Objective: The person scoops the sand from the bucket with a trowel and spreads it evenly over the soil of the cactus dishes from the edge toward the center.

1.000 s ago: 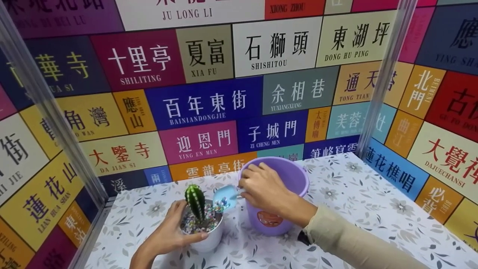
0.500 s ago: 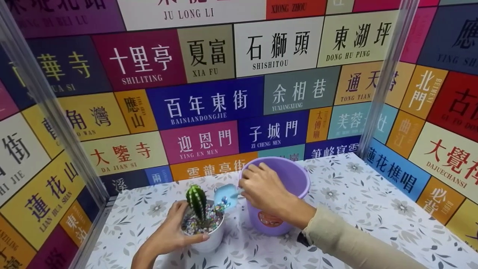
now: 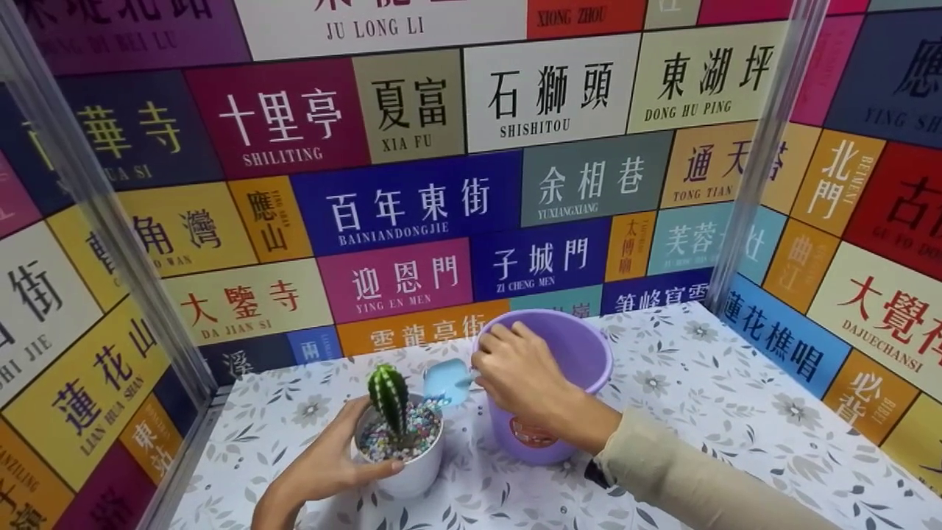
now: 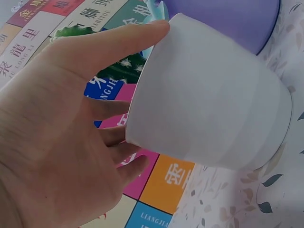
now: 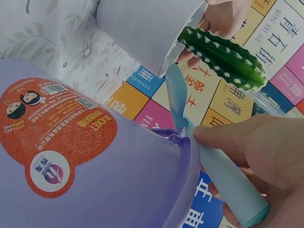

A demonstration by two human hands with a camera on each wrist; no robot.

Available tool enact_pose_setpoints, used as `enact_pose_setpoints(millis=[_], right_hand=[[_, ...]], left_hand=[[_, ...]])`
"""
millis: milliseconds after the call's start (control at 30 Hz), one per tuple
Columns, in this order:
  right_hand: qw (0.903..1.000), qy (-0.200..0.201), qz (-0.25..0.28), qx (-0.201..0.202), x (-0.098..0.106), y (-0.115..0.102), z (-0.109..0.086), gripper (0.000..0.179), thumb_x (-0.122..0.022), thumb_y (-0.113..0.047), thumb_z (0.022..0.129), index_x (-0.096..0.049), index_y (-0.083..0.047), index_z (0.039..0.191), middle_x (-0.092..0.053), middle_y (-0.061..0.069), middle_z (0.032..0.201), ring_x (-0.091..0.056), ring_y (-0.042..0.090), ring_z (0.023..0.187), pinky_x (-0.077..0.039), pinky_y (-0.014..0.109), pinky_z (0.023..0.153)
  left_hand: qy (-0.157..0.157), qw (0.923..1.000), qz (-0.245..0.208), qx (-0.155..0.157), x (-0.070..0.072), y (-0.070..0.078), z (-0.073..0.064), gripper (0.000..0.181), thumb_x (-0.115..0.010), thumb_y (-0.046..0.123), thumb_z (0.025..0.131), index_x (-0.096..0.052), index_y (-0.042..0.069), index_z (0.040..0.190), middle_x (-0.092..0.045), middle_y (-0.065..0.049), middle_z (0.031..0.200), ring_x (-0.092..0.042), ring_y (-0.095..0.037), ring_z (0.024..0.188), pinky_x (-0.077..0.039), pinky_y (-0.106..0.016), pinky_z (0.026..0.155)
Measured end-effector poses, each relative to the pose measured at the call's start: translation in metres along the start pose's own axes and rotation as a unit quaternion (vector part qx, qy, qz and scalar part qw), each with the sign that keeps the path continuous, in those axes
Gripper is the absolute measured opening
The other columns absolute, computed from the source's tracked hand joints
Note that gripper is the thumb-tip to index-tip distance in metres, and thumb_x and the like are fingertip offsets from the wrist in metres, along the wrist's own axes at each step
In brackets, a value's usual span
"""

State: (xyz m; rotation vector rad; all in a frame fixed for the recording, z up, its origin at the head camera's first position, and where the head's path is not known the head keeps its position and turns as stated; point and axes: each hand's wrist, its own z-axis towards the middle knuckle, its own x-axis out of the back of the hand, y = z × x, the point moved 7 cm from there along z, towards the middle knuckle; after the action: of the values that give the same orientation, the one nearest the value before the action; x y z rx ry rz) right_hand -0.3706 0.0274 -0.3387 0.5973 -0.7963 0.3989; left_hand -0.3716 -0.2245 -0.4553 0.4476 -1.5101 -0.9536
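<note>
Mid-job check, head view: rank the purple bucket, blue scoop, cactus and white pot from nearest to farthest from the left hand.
From the left hand:
1. White pot: in its grip.
2. Cactus: standing in the pot.
3. Blue scoop: right of the cactus.
4. Purple bucket: farthest right, past the scoop's blade.

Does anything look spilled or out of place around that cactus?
Nothing stands out. The cactus stands in its white pot with the colorful pebbles inside, the purple bucket is upright, and no clear spill shows on the tablecloth.
</note>
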Motion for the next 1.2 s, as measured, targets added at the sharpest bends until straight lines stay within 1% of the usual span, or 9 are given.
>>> enact_pose_setpoints(millis=[133,267,400,533,633,800,900,1000,1200], right_hand=[[1.0,0.004,-0.003,0.004,0.001,-0.001,0.0,0.026,-0.09,-0.038,0.088,-0.085,-0.019,0.104,-0.079,0.001,0.109,-0.068,0.021,0.105,-0.056,0.036,0.089],[0.9999,0.01,-0.004,0.008,0.002,-0.001,-0.001,0.024,-0.089,-0.036,0.088,-0.085,-0.018,0.103,-0.079,0.001,0.109,-0.068,0.022,0.105,-0.056,0.037,0.089],[0.9998,0.015,-0.005,0.014,0.003,-0.002,-0.003,0.024,-0.089,-0.036,0.088,-0.085,-0.018,0.104,-0.079,0.001,0.108,-0.068,0.022,0.105,-0.056,0.037,0.089],[0.9991,0.027,0.003,0.033,0.004,-0.007,-0.004,0.02,-0.089,-0.033,0.088,-0.084,-0.019,0.103,-0.078,0.0,0.106,-0.067,0.02,0.102,-0.055,0.035,0.087],[0.998,0.041,0.006,0.049,0.006,-0.011,-0.004,0.017,-0.088,-0.031,0.089,-0.084,-0.02,0.101,-0.077,-0.001,0.104,-0.066,0.018,0.1,-0.053,0.034,0.085],[0.9974,0.048,0.01,0.053,0.009,-0.014,-0.004,0.016,-0.087,-0.032,0.09,-0.084,-0.021,0.102,-0.076,-0.002,0.104,-0.064,0.017,0.099,-0.053,0.033,0.085],[0.9978,0.043,0.018,0.047,0.009,-0.013,-0.004,0.018,-0.089,-0.031,0.089,-0.084,-0.021,0.104,-0.077,-0.002,0.105,-0.065,0.017,0.1,-0.053,0.033,0.086],[0.9977,0.047,0.023,0.042,0.009,-0.01,-0.004,0.018,-0.089,-0.029,0.089,-0.084,-0.021,0.104,-0.078,-0.001,0.106,-0.066,0.018,0.102,-0.054,0.034,0.087],[0.9964,0.071,0.028,0.038,0.009,-0.003,-0.006,0.016,-0.088,-0.028,0.09,-0.083,-0.02,0.103,-0.077,-0.001,0.106,-0.066,0.02,0.105,-0.052,0.035,0.087]], left_hand=[[0.007,0.9999,0.011,0.009,0.001,0.0,-0.001,0.11,-0.094,0.053,0.079,-0.038,0.019,0.167,-0.039,-0.016,0.171,-0.034,-0.046,0.161,-0.026,-0.079,0.127],[0.009,0.9998,0.013,0.01,0.001,0.001,0.0,0.111,-0.094,0.054,0.079,-0.038,0.016,0.167,-0.037,-0.018,0.17,-0.033,-0.046,0.161,-0.027,-0.079,0.126],[0.01,0.9996,0.024,0.013,0.001,0.001,0.0,0.115,-0.094,0.055,0.078,-0.037,0.011,0.167,-0.035,-0.021,0.17,-0.032,-0.047,0.161,-0.028,-0.078,0.127],[0.006,0.9991,0.03,0.03,-0.001,-0.001,0.0,0.12,-0.093,0.056,0.079,-0.033,0.004,0.169,-0.034,-0.022,0.168,-0.033,-0.048,0.159,-0.03,-0.077,0.126],[0.002,0.9989,0.028,0.037,-0.002,-0.001,-0.001,0.121,-0.093,0.055,0.079,-0.031,0.002,0.169,-0.033,-0.022,0.166,-0.034,-0.048,0.158,-0.032,-0.076,0.125],[-0.004,0.9991,0.024,0.036,-0.002,-0.001,0.0,0.122,-0.093,0.055,0.08,-0.03,0.001,0.169,-0.031,-0.022,0.168,-0.031,-0.048,0.16,-0.031,-0.076,0.126],[-0.005,0.9994,0.019,0.028,-0.004,-0.002,0.001,0.121,-0.093,0.054,0.079,-0.03,0.005,0.17,-0.03,-0.021,0.171,-0.029,-0.048,0.161,-0.028,-0.076,0.127],[-0.001,0.9996,0.018,0.022,-0.004,-0.001,0.002,0.121,-0.094,0.055,0.079,-0.031,0.008,0.17,-0.031,-0.022,0.173,-0.029,-0.048,0.162,-0.025,-0.076,0.129],[-0.001,0.9995,0.023,0.023,-0.003,-0.001,-0.001,0.122,-0.094,0.055,0.079,-0.029,0.006,0.17,-0.027,-0.024,0.175,-0.026,-0.049,0.163,-0.024,-0.077,0.129]])
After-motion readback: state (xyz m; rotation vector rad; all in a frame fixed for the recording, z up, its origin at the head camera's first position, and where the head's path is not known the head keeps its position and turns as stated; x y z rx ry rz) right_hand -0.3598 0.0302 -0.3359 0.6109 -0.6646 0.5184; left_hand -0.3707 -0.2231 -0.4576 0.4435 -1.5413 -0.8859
